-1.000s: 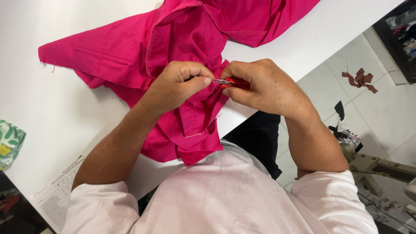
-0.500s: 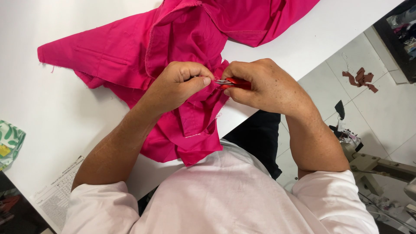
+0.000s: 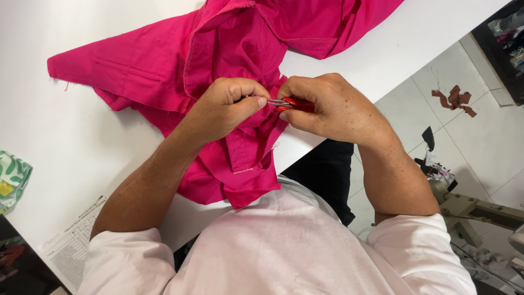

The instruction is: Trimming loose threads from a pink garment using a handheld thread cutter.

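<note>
White and smooth, our bench [image 3: 82, 142] carries a bright pink woven garment [image 3: 164, 71] that drapes over its near edge toward our lap. Our left hand [image 3: 224, 109] pinches a fold of the cloth between thumb and fingers, holding it taut. Just beside it, our right hand [image 3: 327, 106] is closed around a small red-handled thread snip [image 3: 292, 103], its thin metal blades meeting the fabric at the left thumb. We judge loose threads along a seam are being trimmed; steady, tiny cuts seem called for.
</note>
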